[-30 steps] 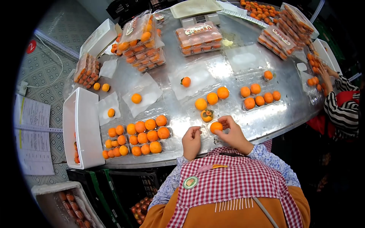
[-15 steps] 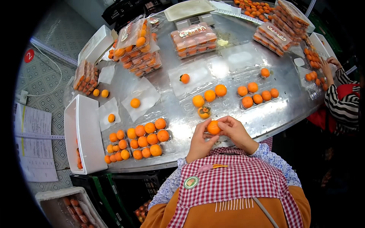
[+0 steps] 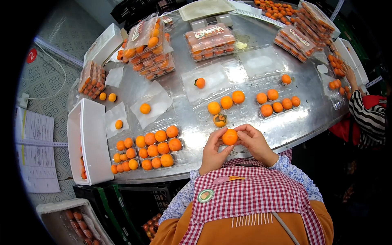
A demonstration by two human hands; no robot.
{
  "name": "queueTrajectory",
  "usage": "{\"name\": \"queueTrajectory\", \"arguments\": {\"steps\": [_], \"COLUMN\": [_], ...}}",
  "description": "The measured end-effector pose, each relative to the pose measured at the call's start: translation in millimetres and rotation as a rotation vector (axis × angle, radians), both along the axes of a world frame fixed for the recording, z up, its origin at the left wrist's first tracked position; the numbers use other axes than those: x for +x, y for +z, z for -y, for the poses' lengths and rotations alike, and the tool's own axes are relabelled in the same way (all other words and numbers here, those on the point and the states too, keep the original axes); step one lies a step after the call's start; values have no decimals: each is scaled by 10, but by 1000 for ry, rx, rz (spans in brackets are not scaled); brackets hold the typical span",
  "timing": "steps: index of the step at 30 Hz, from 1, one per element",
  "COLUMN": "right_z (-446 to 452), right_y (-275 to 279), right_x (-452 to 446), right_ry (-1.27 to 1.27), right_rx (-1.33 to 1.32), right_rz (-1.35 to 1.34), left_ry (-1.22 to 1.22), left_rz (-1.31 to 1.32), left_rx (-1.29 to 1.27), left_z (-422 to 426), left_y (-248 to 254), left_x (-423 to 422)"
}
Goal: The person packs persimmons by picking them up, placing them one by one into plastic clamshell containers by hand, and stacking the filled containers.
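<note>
Between my two hands, close to the table's front edge, is an orange persimmon [image 3: 230,137]. My left hand [image 3: 214,153] curls around its left side, fingers closed on it. On the other side, my right hand [image 3: 257,146] grips it with thumb and fingertips. Just beyond my hands lies a persimmon with its leafy cap up [image 3: 220,120], in a clear plastic tray [image 3: 241,111] with several more fruits. To the left, filled clear trays hold rows of persimmons [image 3: 162,148]. Right of centre, another tray has several smaller fruits [image 3: 277,107].
A white foam box [image 3: 93,145] stands at the table's left edge. Stacked packed trays [image 3: 151,55] and a scale [image 3: 204,11] are at the back. At the right, a co-worker's hand [image 3: 350,76] is near fruit trays. Paper liners [image 3: 152,98] lie about the metal table.
The persimmon shows slightly more between my fingers, and my hands have barely moved. The view has shifted a little. On the right, the co-worker's hands have shifted.
</note>
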State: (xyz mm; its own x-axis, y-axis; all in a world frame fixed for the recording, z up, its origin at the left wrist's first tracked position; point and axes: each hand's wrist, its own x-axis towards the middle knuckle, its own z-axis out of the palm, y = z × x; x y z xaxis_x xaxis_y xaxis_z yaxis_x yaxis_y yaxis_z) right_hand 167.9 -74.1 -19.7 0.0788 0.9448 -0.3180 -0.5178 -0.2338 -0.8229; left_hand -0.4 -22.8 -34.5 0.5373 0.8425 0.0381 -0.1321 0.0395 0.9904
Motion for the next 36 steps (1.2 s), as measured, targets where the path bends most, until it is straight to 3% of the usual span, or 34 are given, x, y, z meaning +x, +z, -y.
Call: {"name": "queueTrajectory", "arguments": {"steps": [16,26,29,32,35,36], "right_z": [17,18,28,-12,-33,-24], "right_y": [7,89,-21,134,101,102], "right_x": [-7,-14,-48,-42,-42,-43], "right_ry": [55,103,75,32,100,116], "right_rx": [132,317,352,490,527,454], "right_rz": [83,143,332,902,997,896], "left_ry": [59,-116,-270,-336,-286,-254], "left_rz": [-55,469,544,560,435,374], "left_rx": [60,-568,-734,-829,-874,-875], "left_z": [24,-75,-145,-135,-66,-44], "left_y": [-61,94,16,-151,-15,143], "left_x": [-2,-77,-178,-195,-102,-54]}}
